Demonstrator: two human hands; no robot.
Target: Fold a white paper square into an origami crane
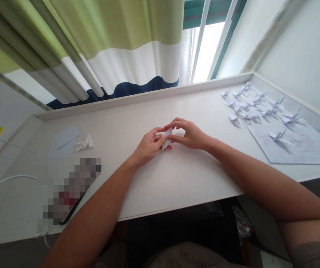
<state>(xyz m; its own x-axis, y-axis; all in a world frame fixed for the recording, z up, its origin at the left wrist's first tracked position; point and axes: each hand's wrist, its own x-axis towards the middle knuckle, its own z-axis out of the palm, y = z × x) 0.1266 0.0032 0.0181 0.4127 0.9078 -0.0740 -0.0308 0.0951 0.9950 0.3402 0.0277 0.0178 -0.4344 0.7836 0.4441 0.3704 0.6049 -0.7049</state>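
Observation:
A small piece of folded white paper [167,139] is held between my two hands above the middle of the white desk [160,182]. My left hand [151,144] pinches it from the left, thumb on top and the other fingers partly behind it. From the right, my right hand [186,133] grips the paper's edge with thumb and fingertips. The paper shows a pointed, roughly triangular outline; its far side is hidden by the fingers.
Several folded paper cranes [243,108] stand at the back right, one on a lined sheet [304,152]. At left lie paper sheets [65,139], a crumpled tissue [85,143], a pixelated phone-like object [76,190] and a white cable [12,178]. A curtain [137,63] hangs behind.

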